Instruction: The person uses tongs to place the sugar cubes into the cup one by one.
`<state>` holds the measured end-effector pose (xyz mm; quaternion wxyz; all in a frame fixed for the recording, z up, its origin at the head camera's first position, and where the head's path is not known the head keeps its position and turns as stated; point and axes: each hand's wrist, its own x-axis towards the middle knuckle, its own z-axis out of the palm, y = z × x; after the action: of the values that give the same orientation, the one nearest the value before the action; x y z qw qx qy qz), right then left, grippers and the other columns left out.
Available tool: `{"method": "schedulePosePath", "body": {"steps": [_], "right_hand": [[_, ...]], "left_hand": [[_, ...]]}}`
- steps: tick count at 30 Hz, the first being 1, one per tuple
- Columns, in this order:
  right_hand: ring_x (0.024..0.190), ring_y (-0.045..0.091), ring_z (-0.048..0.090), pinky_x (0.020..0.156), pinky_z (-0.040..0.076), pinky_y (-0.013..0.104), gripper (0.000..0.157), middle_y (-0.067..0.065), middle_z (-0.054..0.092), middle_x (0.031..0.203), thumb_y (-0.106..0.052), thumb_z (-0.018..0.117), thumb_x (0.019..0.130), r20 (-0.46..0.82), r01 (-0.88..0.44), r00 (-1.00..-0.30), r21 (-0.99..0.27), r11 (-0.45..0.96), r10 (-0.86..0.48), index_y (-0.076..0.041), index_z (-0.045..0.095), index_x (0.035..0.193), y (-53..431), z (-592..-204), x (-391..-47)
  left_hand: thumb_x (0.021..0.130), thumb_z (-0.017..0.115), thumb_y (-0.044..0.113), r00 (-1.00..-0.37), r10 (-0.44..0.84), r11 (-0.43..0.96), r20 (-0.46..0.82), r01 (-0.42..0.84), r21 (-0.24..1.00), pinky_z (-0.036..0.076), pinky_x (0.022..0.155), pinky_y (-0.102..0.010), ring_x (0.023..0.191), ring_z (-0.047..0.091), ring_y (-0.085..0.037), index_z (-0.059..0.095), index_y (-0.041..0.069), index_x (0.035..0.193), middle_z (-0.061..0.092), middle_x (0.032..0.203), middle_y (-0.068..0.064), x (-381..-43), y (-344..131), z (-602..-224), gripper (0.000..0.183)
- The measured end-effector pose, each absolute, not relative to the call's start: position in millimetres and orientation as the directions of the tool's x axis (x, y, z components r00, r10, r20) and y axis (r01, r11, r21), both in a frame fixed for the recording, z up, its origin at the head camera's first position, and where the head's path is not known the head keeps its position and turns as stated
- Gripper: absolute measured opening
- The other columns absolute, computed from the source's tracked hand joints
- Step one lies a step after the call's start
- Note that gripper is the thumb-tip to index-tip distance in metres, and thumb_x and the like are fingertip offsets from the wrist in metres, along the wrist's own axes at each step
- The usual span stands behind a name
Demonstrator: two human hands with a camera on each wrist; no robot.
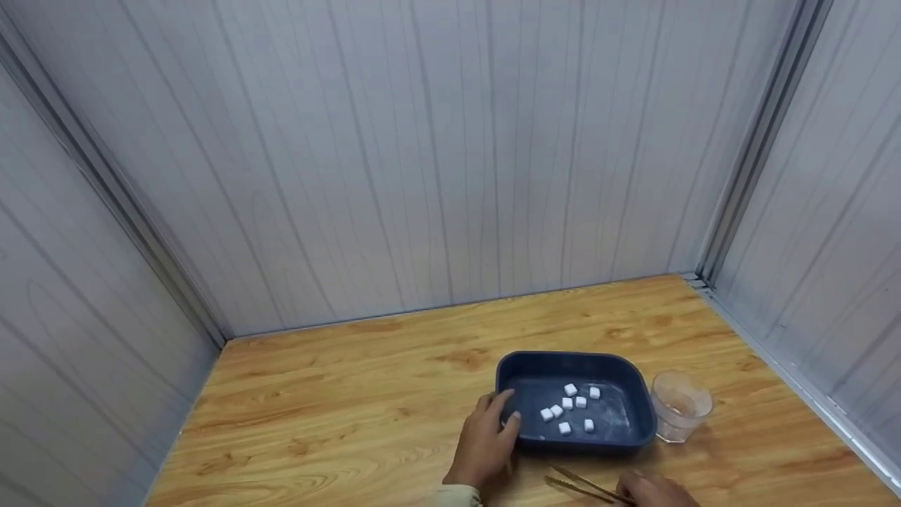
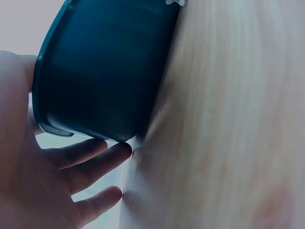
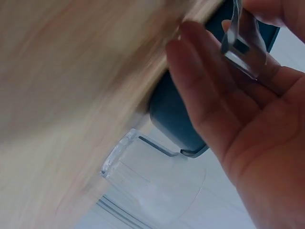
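A dark blue rectangular dish (image 1: 584, 446) stands on the table with several small white cubes (image 1: 567, 403) scattered over its floor. My left hand (image 1: 486, 436) grips the dish's left end, its thumb and index finger over the rim. In the left wrist view, the other fingers (image 2: 97, 167) extend outside the wall near the tabletop. Metal tongs (image 1: 581, 486) are in my right hand (image 1: 654, 489), in front of the dish. Their tips point left and stand apart with nothing between them. The right wrist view shows the bent end of the tongs (image 3: 239, 59) between thumb and fingers.
A clear drinking glass (image 1: 679, 415) stands close against the dish's right end. Wood-patterned tabletop (image 1: 338, 408) stretches out to the left. Pale panelled walls (image 1: 457, 176) bound the table at the back and both sides.
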<state>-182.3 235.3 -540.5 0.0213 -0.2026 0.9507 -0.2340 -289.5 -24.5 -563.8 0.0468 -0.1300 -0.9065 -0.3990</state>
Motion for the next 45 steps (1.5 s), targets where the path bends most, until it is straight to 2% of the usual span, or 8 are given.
{"method": "schedulePosePath", "body": {"steps": [8, 13, 20, 23, 27, 31, 37, 45], "right_hand": [[0.057, 0.003, 0.041, 0.05, 0.036, 0.028, 0.014, -0.011, 0.044, 0.064, -0.016, 0.067, 0.08, -0.014, -0.311, -0.929, -0.512, 0.8, -0.37, -0.015, 0.054, 0.074, 236.9, -536.3, -183.5], [0.056, 0.003, 0.041, 0.049, 0.035, 0.027, 0.015, -0.011, 0.044, 0.064, -0.016, 0.067, 0.079, -0.003, -0.317, -0.929, -0.508, 0.8, -0.37, -0.016, 0.052, 0.077, 234.7, -535.2, -186.0], [0.051, 0.003, 0.037, 0.047, 0.032, 0.026, 0.014, -0.015, 0.038, 0.061, -0.014, 0.066, 0.079, 0.063, -0.367, -0.921, -0.469, 0.803, -0.384, -0.015, 0.055, 0.086, 229.5, -538.4, -186.9], [0.054, 0.004, 0.04, 0.048, 0.034, 0.029, 0.015, -0.014, 0.044, 0.063, -0.018, 0.066, 0.081, 0.044, -0.352, -0.927, -0.448, 0.822, -0.373, -0.014, 0.057, 0.092, 229.7, -539.0, -186.5], [0.059, 0.005, 0.045, 0.05, 0.038, 0.033, 0.018, -0.013, 0.05, 0.07, -0.03, 0.065, 0.084, -0.008, -0.315, -0.934, -0.451, 0.835, -0.356, -0.016, 0.058, 0.093, 230.1, -538.7, -188.1], [0.059, 0.004, 0.045, 0.051, 0.037, 0.032, 0.025, -0.015, 0.048, 0.069, -0.039, 0.064, 0.085, 0.001, -0.339, -0.925, -0.461, 0.82, -0.381, -0.015, 0.059, 0.091, 231.9, -538.0, -190.5], [0.061, 0.003, 0.045, 0.051, 0.037, 0.031, 0.027, -0.016, 0.047, 0.07, -0.042, 0.062, 0.085, 0.02, -0.379, -0.909, -0.451, 0.808, -0.415, -0.016, 0.058, 0.089, 236.1, -540.8, -192.2], [0.066, 0.002, 0.045, 0.055, 0.039, 0.031, 0.023, -0.016, 0.047, 0.076, -0.039, 0.059, 0.089, 0.057, -0.399, -0.907, -0.43, 0.81, -0.417, -0.016, 0.061, 0.093, 238.5, -542.4, -187.2]], "left_hand": [[0.093, 0.051, 0.035, -0.966, 0.188, 0.648, 0.177, 0.258, 0.716, 0.039, 0.093, -0.043, 0.116, 0.049, -0.024, 0.05, 0.025, 0.133, 0.047, 0.131, -0.005, -290.5, -24.2, -562.0, 0.042], [0.092, 0.053, 0.033, -0.969, 0.177, 0.638, 0.171, 0.245, 0.73, 0.04, 0.092, -0.042, 0.114, 0.05, -0.021, 0.051, 0.025, 0.133, 0.047, 0.131, -0.004, -290.3, -25.2, -563.2, 0.041], [0.092, 0.052, 0.035, -0.969, 0.181, 0.629, 0.171, 0.248, 0.737, 0.042, 0.089, -0.04, 0.101, 0.053, -0.014, 0.052, 0.025, 0.133, 0.047, 0.132, -0.005, -289.0, -27.0, -563.7, 0.041], [0.093, 0.052, 0.035, -0.968, 0.183, 0.631, 0.175, 0.252, 0.734, 0.042, 0.089, -0.04, 0.104, 0.053, -0.015, 0.052, 0.025, 0.132, 0.047, 0.132, -0.004, -290.4, -25.9, -563.4, 0.041], [0.093, 0.052, 0.035, -0.971, 0.174, 0.635, 0.165, 0.239, 0.735, 0.041, 0.091, -0.041, 0.111, 0.051, -0.018, 0.052, 0.025, 0.132, 0.047, 0.132, -0.004, -291.1, -25.0, -562.6, 0.041], [0.093, 0.051, 0.036, -0.972, 0.169, 0.642, 0.162, 0.233, 0.73, 0.041, 0.09, -0.041, 0.107, 0.053, -0.016, 0.052, 0.026, 0.132, 0.047, 0.132, -0.003, -291.0, -25.0, -560.3, 0.041], [0.092, 0.052, 0.035, -0.975, 0.149, 0.657, 0.167, 0.224, 0.72, 0.043, 0.087, -0.039, 0.095, 0.054, -0.011, 0.053, 0.026, 0.131, 0.049, 0.129, -0.002, -291.1, -23.8, -558.9, 0.04], [0.092, 0.053, 0.035, -0.972, 0.162, 0.645, 0.168, 0.233, 0.728, 0.041, 0.09, -0.041, 0.108, 0.052, -0.018, 0.054, 0.026, 0.131, 0.049, 0.13, -0.003, -289.2, -23.0, -560.9, 0.04]]}}
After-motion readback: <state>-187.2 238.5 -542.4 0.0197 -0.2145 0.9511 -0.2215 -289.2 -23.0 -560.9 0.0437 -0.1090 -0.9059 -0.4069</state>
